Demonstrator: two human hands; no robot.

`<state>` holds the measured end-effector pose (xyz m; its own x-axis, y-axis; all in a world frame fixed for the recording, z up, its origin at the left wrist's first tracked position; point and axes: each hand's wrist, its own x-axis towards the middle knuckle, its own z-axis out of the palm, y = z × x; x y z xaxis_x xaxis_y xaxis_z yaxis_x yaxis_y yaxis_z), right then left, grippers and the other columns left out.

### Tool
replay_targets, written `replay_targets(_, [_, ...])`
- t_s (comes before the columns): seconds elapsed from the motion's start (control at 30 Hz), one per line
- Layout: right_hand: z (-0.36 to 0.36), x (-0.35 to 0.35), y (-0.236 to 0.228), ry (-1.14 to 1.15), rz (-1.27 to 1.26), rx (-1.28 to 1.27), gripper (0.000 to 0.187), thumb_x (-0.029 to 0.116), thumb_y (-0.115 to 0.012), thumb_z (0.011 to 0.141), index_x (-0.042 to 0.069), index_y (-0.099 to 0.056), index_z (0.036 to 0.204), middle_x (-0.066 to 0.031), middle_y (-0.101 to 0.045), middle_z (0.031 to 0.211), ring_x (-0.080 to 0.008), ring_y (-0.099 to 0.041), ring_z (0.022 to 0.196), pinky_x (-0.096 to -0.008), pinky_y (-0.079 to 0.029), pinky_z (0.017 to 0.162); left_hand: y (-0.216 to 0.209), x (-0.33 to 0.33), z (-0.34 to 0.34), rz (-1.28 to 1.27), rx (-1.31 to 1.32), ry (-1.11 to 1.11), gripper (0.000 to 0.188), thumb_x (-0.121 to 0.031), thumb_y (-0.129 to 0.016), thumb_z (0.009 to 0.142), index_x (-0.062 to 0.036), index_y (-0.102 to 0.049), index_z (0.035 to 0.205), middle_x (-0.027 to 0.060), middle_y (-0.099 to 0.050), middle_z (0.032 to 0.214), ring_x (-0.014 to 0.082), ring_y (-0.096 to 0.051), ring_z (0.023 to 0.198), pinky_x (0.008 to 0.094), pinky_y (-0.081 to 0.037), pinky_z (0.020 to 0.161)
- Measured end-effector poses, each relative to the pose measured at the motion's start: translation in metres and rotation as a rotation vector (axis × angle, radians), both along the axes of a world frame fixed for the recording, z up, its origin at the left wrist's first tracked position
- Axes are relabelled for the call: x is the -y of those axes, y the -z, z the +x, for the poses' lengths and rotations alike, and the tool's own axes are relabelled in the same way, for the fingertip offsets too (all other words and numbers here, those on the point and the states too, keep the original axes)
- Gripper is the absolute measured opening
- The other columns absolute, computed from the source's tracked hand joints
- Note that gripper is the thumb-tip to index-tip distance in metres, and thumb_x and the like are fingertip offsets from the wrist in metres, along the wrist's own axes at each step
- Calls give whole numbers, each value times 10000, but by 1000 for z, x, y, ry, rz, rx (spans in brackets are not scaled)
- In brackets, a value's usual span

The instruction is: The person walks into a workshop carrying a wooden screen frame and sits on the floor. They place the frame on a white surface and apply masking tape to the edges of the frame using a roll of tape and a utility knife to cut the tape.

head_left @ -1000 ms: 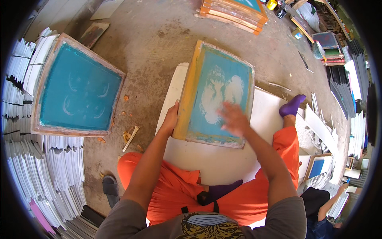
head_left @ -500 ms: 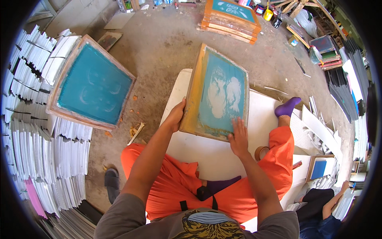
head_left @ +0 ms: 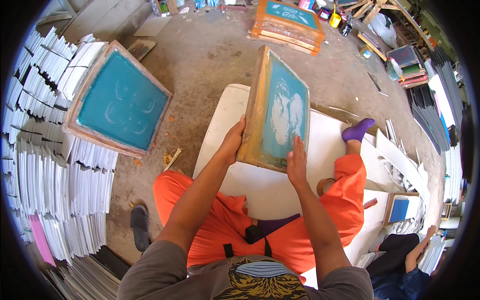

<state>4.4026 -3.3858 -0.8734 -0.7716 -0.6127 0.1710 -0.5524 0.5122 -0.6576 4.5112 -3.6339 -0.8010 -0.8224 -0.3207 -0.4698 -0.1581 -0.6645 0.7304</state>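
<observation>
While left grip point(head_left: 232, 143) pinches a tilted framed screen point(head_left: 276, 112), right grip point(head_left: 297, 169) unclenched, by its lower right corner

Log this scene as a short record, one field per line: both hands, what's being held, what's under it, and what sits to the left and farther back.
Left hand: gripping the left edge of a framed screen
Right hand: open, at the screen's lower right; exact contact unclear
Held item: blue, with a white pattern, tilted
Underneath: white slab
Left side: second blue screen, beside stacked white sheets
Farther back: pile of orange-edged frames, yellow container
</observation>
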Motion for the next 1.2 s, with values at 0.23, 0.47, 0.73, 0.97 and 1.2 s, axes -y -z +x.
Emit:
replay_targets(0.23, [67, 19, -85, -201, -382, -345, 397, 180, -866, 802, 14, -716, 1129, -151, -706, 1117, -353, -657, 1024, -434, -535, 888, -30, -14, -12, 0, -34, -66, 596, -466, -302, 1143, -2, -513, 1452, 136, -657, 1296, 228, -669, 1120, 381, -551, 953])
replay_targets(0.47, [76, 37, -125, -153, -570, -366, 286, 114, -863, 787, 8, -742, 1024, -126, -721, 971, -314, -666, 875, -394, -541, 751, -83, -18, -7, -50, 7, -142, 579, -467, -352, 1136, 3, -551, 1408, 136, -684, 1230, 238, -694, 1034, 393, -573, 891])
replay_targets(0.73, [97, 43, -159, -167, -684, -375, 190, 65, -823, 820, 5, -742, 981, -128, -723, 935, -295, -678, 803, -377, -544, 680, -105, -27, 5, -111, -52, -108, 552, -472, -430, 1117, 1, -595, 1350, 123, -696, 1159, 213, -693, 978, 383, -573, 841])
replay_targets(0.97, [107, 36, -175, -149, -641, -412, 126, 12, -749, 874, -22, -719, 991, -149, -717, 929, -310, -693, 804, -385, -564, 694, -112, -41, 2, -241, -22, -92, 566, -465, -454, 1113, 35, -601, 1333, 140, -694, 1169, 216, -691, 975, 376, -568, 851])
replay_targets(1.2, [107, 26, -172, -155, -588, -451, 124, -9, -743, 879, -25, -699, 994, -159, -722, 940, -315, -706, 831, -379, -577, 715, -114, -49, 0, -255, -44, -99, 574, -471, -466, 1108, 44, -615, 1313, 138, -703, 1150, 215, -695, 968, 374, -568, 843])
